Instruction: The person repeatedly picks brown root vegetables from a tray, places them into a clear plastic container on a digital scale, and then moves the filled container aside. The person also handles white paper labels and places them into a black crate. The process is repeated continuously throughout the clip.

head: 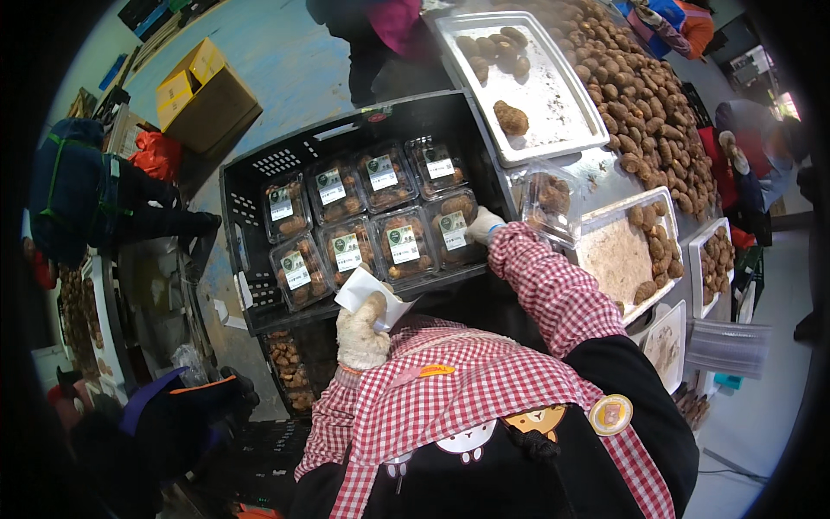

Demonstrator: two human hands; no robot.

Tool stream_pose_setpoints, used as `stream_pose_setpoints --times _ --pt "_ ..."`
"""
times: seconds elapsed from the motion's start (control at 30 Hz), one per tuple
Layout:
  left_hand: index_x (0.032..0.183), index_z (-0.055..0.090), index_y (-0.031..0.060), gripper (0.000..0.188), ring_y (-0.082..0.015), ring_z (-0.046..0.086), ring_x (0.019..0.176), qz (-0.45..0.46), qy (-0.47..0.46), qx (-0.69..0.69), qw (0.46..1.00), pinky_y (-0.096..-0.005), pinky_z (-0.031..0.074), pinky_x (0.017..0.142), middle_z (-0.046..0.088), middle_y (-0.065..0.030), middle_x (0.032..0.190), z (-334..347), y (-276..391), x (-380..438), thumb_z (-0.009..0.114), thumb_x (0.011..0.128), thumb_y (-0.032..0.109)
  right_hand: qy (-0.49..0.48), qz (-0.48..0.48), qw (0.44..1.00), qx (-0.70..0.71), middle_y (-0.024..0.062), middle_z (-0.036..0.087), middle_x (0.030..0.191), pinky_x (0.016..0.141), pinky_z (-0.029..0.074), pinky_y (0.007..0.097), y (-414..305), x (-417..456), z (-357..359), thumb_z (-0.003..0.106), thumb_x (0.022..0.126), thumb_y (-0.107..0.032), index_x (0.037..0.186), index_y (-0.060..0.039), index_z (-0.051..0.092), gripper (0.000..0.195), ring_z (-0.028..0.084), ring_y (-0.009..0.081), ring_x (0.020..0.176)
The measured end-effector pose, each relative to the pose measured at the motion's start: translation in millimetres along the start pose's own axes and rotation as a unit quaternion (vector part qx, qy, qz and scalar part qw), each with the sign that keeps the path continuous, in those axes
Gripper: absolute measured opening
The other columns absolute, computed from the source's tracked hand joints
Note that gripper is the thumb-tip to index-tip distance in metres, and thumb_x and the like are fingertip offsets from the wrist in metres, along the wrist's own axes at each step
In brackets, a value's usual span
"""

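My left hand [363, 334], in a pale work glove, is closed on a white sheet of paper [364, 295] at the near edge of a black plastic crate [259, 321]. Inside the crate stand several clear plastic clamshell boxes of brown taro-like tubers, each with a printed label. My gloved right hand [485, 226] touches the side of the near-right clamshell box [454, 224]; its fingers are partly hidden, so its grip does not show. Just right of the crate, another clamshell box [551, 198] of tubers bears no visible label.
White foam trays [506, 152] [600, 259] with tubers lie to the right, beside a large tuber heap [648, 123]. A stack of clear plastic lids or trays [726, 347] is farther right. A cardboard box [207, 97] stands upper left. Several people are around.
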State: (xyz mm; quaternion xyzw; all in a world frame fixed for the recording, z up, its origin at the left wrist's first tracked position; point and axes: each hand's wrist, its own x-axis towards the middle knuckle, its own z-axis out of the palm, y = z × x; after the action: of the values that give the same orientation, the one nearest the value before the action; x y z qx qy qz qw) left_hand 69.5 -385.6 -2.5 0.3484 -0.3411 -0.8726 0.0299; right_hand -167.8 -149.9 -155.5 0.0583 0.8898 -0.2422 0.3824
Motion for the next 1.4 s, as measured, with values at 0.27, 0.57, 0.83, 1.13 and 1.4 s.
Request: stream_pose_setpoints --times 0.27,0.57,0.83,1.13,1.4 --pt "0.149 0.043 0.0019 0.059 -0.0277 0.067 0.109 -0.02 -0.092 0.068 0.993 -0.0415 0.056 0.093 0.068 -0.0151 0.115 22 2 -4 0.062 0.093 -0.001 0.083 -0.174 0.981 0.0 0.0206 0.067 0.125 0.1 0.052 0.0405 -44 -105 -26 0.063 0.097 -0.024 0.138 -0.0072 0.058 0.045 0.065 0.033 0.116" --pt "0.137 0.049 -0.0036 0.045 -0.0324 0.069 0.109 -0.09 -0.278 -0.084 0.953 -0.0479 0.063 0.09 0.066 -0.0216 0.12 51 10 18 0.063 0.099 0.015 -0.291 -0.301 0.883 0.212 0.006 0.073 0.108 0.094 0.051 0.0288 -13 -221 -21 0.064 0.101 -0.026 0.123 0.0005 0.068 0.035 0.065 0.0117 0.101" --pt "0.143 0.047 0.0017 0.078 -0.0285 0.06 0.125 -0.155 -0.286 -0.027 0.945 -0.0416 0.052 0.106 0.062 -0.0181 0.134 74 -34 2 0.079 0.085 0.043 -0.17 -0.16 0.874 0.426 0.0052 0.074 0.101 0.082 0.055 0.027 6 -253 -23 0.067 0.1 -0.026 0.11 0.0016 0.071 0.03 0.066 0.01 0.092" --pt "0.135 0.055 0.0004 0.042 -0.0306 0.065 0.115 -0.229 -0.178 0.019 0.957 -0.0482 0.06 0.093 0.065 -0.0173 0.123 96 -38 -12 0.063 0.101 0.024 0.23 -0.461 0.856 0.045 0.0138 0.07 0.096 0.081 0.055 0.0406 5 -280 -60 0.081 0.079 -0.022 0.1 -0.0032 0.071 0.03 0.069 0.0304 0.092" --pt "0.139 0.052 0.0034 0.039 -0.0258 0.054 0.128 -0.191 -0.346 0.195 0.898 -0.0432 0.048 0.109 0.057 -0.0132 0.135 103 -47 -17 0.05 0.104 0.022 0.257 -0.586 0.763 -0.089 0.0053 0.067 0.096 0.087 0.052 0.0417 10 -271 -63 0.079 0.065 -0.019 0.084 -0.0089 0.067 0.025 0.066 0.0268 0.097"
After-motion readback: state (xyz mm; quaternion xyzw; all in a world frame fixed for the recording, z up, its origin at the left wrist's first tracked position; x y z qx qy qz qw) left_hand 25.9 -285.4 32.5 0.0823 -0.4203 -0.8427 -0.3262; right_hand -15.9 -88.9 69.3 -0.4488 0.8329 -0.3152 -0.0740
